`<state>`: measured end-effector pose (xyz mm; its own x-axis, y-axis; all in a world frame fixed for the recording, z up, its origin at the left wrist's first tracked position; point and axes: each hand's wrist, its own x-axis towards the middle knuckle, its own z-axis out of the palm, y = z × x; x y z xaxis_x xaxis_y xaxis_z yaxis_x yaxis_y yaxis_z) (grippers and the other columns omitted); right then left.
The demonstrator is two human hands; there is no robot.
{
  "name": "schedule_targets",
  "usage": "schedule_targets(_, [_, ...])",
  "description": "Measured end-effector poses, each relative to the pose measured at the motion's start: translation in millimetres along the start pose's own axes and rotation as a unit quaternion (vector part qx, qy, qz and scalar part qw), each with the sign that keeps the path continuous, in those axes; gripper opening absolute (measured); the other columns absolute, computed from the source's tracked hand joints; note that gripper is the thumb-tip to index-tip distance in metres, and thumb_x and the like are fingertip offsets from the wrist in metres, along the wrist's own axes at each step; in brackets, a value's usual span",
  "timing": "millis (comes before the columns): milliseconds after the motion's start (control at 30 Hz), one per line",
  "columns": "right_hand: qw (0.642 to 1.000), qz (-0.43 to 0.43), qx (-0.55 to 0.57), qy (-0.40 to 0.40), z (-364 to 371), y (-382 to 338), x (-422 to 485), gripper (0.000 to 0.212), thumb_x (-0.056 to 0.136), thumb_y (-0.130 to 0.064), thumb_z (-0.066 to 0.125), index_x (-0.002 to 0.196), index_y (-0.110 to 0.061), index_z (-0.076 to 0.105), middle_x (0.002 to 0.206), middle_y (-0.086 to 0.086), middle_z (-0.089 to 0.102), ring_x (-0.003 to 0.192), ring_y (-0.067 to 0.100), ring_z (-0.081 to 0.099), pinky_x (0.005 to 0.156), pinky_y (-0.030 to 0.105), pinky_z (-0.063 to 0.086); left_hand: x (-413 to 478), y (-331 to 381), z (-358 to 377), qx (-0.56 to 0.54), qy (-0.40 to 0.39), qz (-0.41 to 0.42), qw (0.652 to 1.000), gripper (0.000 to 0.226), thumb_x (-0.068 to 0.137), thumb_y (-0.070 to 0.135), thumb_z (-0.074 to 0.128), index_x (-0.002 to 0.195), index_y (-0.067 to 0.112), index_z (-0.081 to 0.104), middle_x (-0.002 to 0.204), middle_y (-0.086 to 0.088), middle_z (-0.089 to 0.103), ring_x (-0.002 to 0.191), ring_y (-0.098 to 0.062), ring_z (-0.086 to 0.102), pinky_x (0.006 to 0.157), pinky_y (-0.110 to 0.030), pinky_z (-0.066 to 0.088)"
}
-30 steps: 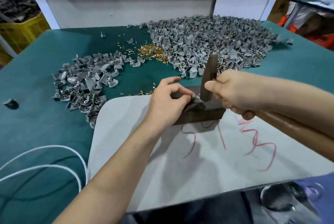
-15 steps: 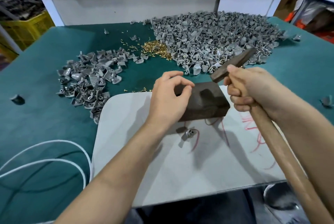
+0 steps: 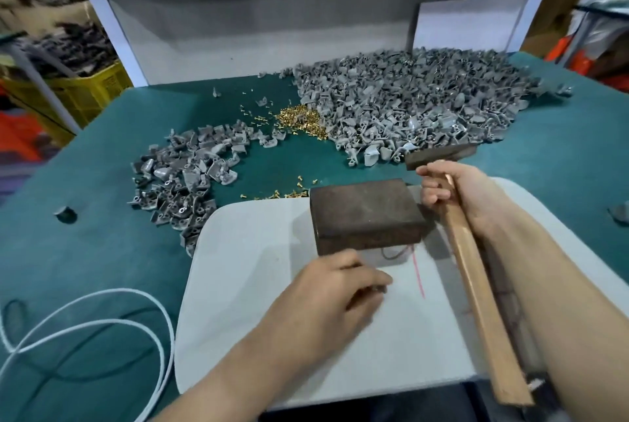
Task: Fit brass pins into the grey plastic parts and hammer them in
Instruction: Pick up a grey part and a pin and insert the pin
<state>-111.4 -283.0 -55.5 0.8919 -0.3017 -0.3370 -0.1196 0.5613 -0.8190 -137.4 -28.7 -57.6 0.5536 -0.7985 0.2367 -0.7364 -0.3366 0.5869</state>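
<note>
Left hand [image 3: 335, 289] pinches grey part [image 3: 378, 290] just before block [image 3: 364, 214]; right hand [image 3: 457, 190] grips hammer [image 3: 476, 289].

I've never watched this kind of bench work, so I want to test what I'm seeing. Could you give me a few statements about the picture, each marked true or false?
1. The right hand grips a wooden-handled hammer. True.
2. The hammer's head rests on the dark block. False: it is off the block, beyond its far right corner.
3. The brass pins lie between the large pile of grey parts and the small pile. True.
4. The left hand lies on the block. False: it is over the white board, on the block's near side.
</note>
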Motion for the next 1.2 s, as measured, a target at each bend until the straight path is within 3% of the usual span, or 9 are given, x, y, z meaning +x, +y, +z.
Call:
schedule_targets(133, [0.99, -0.059, -0.097, 0.083, 11.3, 4.9, -2.6, 0.014, 0.088, -0.003, 0.053, 0.074, -0.001, 0.052, 0.045, 0.005, 0.041, 0.032, 0.012, 0.038, 0.036, 0.02, 0.04, 62.2, 25.7, -26.7, -0.12, 0.074, 0.042, 0.989, 0.016, 0.082, 0.017, 0.071, 0.096, 0.024, 0.073, 0.082, 0.01, 0.071, 0.071, 0.005, 0.06, 0.069, -0.011, 0.046])
schedule_targets(200, [0.969, -0.103, -0.177, 0.139, 11.4, 8.4, -2.5, 0.02, 0.088, -0.005, 0.055, 0.068, -0.001, 0.054, 0.043, 0.007, 0.046, 0.033, 0.018, 0.044, 0.038, 0.023, 0.04, 115.6, 30.3, -45.1, -0.181, 0.102, 0.008, 0.978, 0.026, 0.083, 0.014, 0.071, 0.106, 0.025, 0.069, 0.088, 0.01, 0.071, 0.079, 0.003, 0.065, 0.079, -0.017, 0.052])
schedule_targets(267, [0.896, -0.155, -0.362, 0.203, 5.4, 11.1, -2.2, 0.031, 0.089, -0.016, 0.056, 0.059, -0.007, 0.056, 0.047, 0.008, 0.053, 0.048, 0.026, 0.053, 0.05, 0.029, 0.04, 165.5, 20.4, -63.0, -0.144, 0.059, -0.057, 0.986, 0.049, 0.087, 0.026, 0.067, 0.133, 0.03, 0.05, 0.118, 0.0, 0.066, 0.105, -0.009, 0.063, 0.095, -0.033, 0.05])
schedule_targets(367, [0.736, -0.172, -0.58, 0.304, -7.2, 6.5, -4.2, 0.039, 0.084, -0.036, 0.055, 0.058, -0.007, 0.057, 0.051, 0.005, 0.049, 0.062, 0.033, 0.043, 0.051, 0.032, 0.029, 192.7, -39.7, -83.9, 0.067, 0.002, -0.151, 0.986, 0.057, 0.094, 0.036, 0.056, 0.145, 0.028, 0.033, 0.141, -0.007, 0.05, 0.123, -0.022, 0.051, 0.105, -0.033, 0.039])
schedule_targets(433, [0.698, -0.163, -0.613, 0.333, -13.2, 5.2, -3.4, 0.04, 0.083, -0.039, 0.052, 0.057, -0.009, 0.054, 0.065, 0.013, 0.058, 0.065, 0.034, 0.048, 0.054, 0.03, 0.032, 180.3, -94.2, -101.5, 0.206, 0.025, -0.233, 0.95, 0.053, 0.095, 0.032, 0.052, 0.145, 0.025, 0.035, 0.142, -0.013, 0.047, 0.122, -0.032, 0.05, 0.105, -0.04, 0.039])
schedule_targets(567, [0.679, -0.198, -0.625, 0.333, -15.8, 10.5, 3.0, 0.036, 0.085, -0.033, 0.051, 0.056, -0.011, 0.048, 0.09, 0.025, 0.061, 0.082, 0.039, 0.058, 0.064, 0.032, 0.032, 129.6, -166.9, -115.5, 0.285, -0.037, -0.316, 0.904, 0.041, 0.096, 0.023, 0.052, 0.137, 0.019, 0.048, 0.134, -0.017, 0.054, 0.116, -0.035, 0.055, 0.102, -0.042, 0.043])
schedule_targets(800, [0.698, -0.2, -0.6, 0.337, -15.0, 7.4, -0.1, 0.03, 0.087, -0.028, 0.057, 0.082, 0.0, 0.063, 0.097, 0.028, 0.058, 0.089, 0.04, 0.055, 0.071, 0.037, 0.037, 113.6, -182.8, -102.7, 0.225, 0.081, -0.259, 0.936, 0.029, 0.091, 0.006, 0.059, 0.119, 0.011, 0.063, 0.123, -0.014, 0.057, 0.105, -0.03, 0.058, 0.097, -0.037, 0.046])
schedule_targets(1000, [0.693, -0.203, -0.602, 0.342, -7.4, 6.8, -8.5, 0.022, 0.088, -0.028, 0.056, 0.096, -0.008, 0.052, 0.105, 0.017, 0.054, 0.098, 0.038, 0.053, 0.075, 0.039, 0.039, 123.7, -150.9, -104.3, 0.142, 0.14, -0.176, 0.964, 0.061, 0.082, 0.005, 0.07, 0.137, 0.022, 0.049, 0.132, -0.01, 0.052, 0.096, -0.026, 0.06, 0.092, -0.03, 0.044])
schedule_targets(1200, [0.689, -0.226, -0.602, 0.334, -2.9, 7.0, -9.6, 0.019, 0.089, -0.028, 0.055, 0.095, -0.01, 0.054, 0.1, 0.013, 0.054, 0.094, 0.036, 0.053, 0.07, 0.036, 0.034, 129.3, -123.0, -84.7, 0.222, -0.056, -0.015, 0.973, 0.037, 0.082, -0.003, 0.06, 0.115, 0.012, 0.068, 0.113, -0.004, 0.067, 0.099, -0.02, 0.062, 0.086, -0.015, 0.035])
